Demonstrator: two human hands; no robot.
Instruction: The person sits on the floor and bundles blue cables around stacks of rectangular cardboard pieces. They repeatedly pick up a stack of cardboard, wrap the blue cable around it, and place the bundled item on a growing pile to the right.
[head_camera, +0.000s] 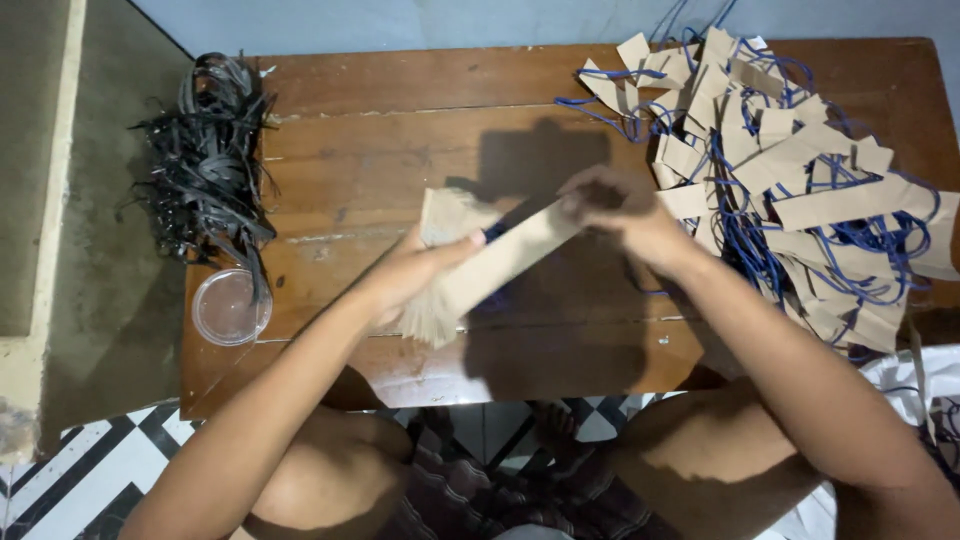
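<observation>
Both hands gripping one cardboard strip over the table.
I am seeing the left hand (405, 275) closing on the low end of the cardboard strip (500, 262), and the right hand (615, 210) is pinching its high end; the long axis is rising toward the strip pile (800, 180).

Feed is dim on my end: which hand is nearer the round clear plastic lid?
Left. The left hand grips the brown paper strips just right of the clear plastic lid; the right hand is farther right, beside the strip pile.

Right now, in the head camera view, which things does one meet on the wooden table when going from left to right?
Bundle of black strips → clear round plastic lid → left hand → brown cardboard strip held by both hands → right hand → pile of brown cardboard strips with blue cords.
</observation>
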